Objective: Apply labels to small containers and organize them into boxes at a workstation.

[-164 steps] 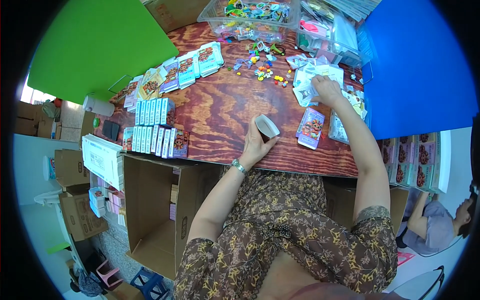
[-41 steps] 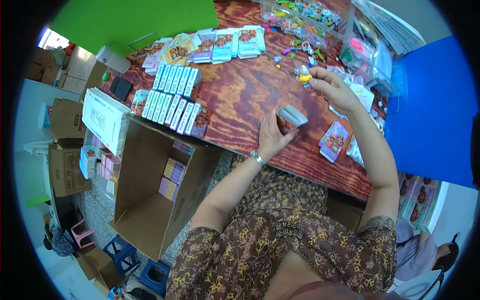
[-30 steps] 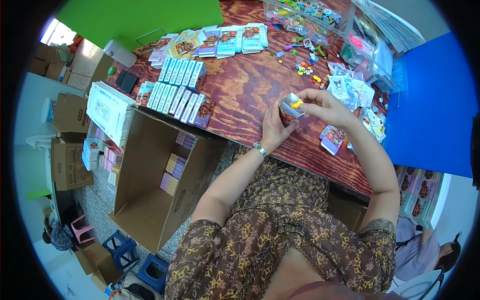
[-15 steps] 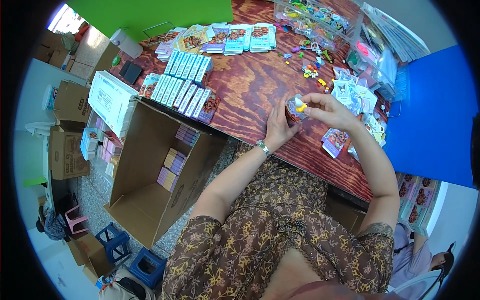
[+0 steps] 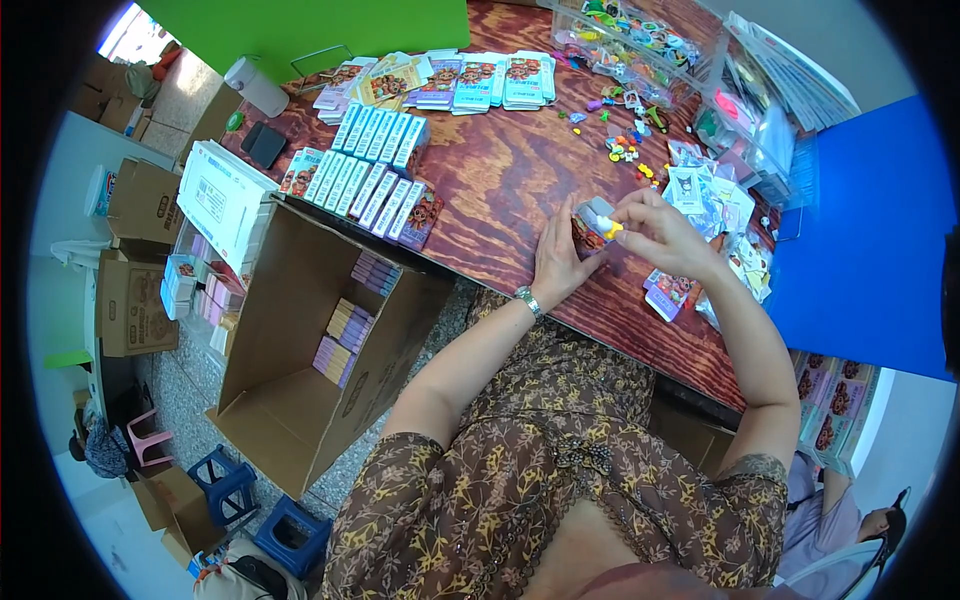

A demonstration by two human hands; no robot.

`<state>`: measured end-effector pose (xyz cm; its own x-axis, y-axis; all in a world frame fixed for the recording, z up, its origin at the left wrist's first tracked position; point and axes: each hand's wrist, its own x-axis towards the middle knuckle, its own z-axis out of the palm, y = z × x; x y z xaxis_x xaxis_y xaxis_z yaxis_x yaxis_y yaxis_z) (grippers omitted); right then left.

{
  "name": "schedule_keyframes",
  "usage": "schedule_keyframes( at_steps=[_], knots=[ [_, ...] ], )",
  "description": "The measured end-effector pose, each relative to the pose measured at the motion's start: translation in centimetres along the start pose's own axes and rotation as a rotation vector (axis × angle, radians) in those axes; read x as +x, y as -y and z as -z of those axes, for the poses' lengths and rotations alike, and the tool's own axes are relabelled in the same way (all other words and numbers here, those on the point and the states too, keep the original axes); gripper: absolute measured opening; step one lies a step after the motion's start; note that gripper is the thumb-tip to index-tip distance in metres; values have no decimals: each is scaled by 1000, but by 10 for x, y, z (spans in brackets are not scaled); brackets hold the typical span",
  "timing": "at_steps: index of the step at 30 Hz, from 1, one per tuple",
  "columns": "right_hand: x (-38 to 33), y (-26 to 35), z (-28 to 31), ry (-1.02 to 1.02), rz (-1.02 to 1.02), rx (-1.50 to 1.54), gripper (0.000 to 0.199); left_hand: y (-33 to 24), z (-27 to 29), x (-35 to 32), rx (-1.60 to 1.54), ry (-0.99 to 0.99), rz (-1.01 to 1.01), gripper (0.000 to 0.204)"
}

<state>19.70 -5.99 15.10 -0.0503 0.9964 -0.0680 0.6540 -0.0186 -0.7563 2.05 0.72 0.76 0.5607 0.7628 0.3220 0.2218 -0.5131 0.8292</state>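
My left hand (image 5: 559, 258) is closed around a small printed carton (image 5: 588, 238) at the table's near edge. The carton's grey-white top end faces up and looks open, though I cannot see inside. Pinched in my right hand (image 5: 662, 238) is a small yellow-and-white figure (image 5: 609, 229), right at the carton's top. Another small purple carton (image 5: 668, 293) lies flat on the table below my right wrist. Just beyond my right hand are several loose colourful charms (image 5: 625, 148).
Filled cartons stand in rows (image 5: 365, 180) at the left, with stacks of flat cartons (image 5: 480, 82) behind. A clear bin of charms (image 5: 630, 45) sits at the back. Small packets and cards (image 5: 705, 190) lie at the right. A deep cardboard box (image 5: 290, 340) stands against the table.
The figure in my right hand has tipped from upright to sideways and come slightly lower at the carton's top. My left hand has stayed almost in place around the carton.
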Motion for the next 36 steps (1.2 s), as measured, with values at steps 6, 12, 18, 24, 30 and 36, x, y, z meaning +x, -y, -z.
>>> schedule_keyframes(
  at_steps=[6, 12, 18, 24, 30, 36],
  knots=[
    [5, 23, -14, -146, 52, -520, 25, -3, -2, -4, 52, -53, -40, 110],
    [9, 14, -26, -89, 166, -876, 24, -7, -4, -3, 72, -73, -25, 109],
    [18, 15, -40, -70, 314, -892, 30, -4, -3, -2, 123, -65, -65, 113],
    [23, 2, -34, -25, 387, -690, 41, -4, -3, -3, 108, -72, -53, 114],
    [11, 4, -24, -154, 337, -722, 42, -3, -3, -5, 81, -85, -43, 104],
    [-1, -6, -39, -190, 286, -851, 51, 0, -5, -8, 79, -61, -33, 95]
  ],
)
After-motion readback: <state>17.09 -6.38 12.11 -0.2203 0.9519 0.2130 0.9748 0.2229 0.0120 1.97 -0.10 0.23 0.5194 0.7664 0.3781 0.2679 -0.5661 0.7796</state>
